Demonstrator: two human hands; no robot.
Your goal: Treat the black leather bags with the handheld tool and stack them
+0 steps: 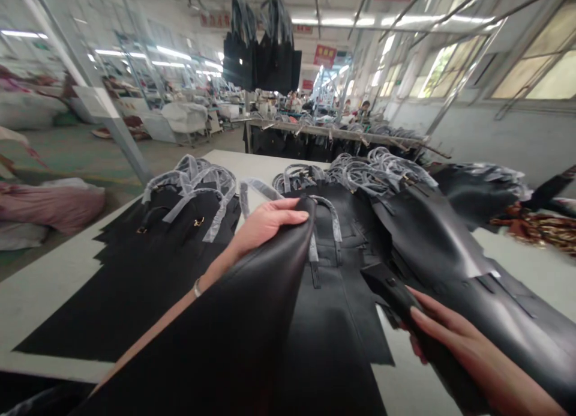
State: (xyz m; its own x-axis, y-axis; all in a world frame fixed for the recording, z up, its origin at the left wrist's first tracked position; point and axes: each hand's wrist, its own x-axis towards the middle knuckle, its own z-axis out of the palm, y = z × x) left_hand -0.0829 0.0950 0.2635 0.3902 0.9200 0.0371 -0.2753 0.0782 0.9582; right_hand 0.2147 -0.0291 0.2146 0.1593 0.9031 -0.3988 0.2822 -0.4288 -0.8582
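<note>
My left hand (274, 218) pinches the upper edge of a black leather bag panel (252, 302), thumb on top, and lifts it so that it curves up in front of me. Under it lies another flat black panel (333, 320) with handles wrapped in clear plastic (330, 215). At the right, my right hand (438, 323) is wrapped round a long black hand-held tool (389, 290) with a flat, angular head. The tool points up and left over the panels, apart from the lifted one. Its exact kind is unclear.
On the pale table (31, 308) a stack of black panels (112, 284) with plastic-wrapped handles lies at left. More panels (427, 230) are heaped at right. Behind stands a rack (337, 131) of black pieces; black bags (261, 62) hang above. A metal post (108, 110) rises at left.
</note>
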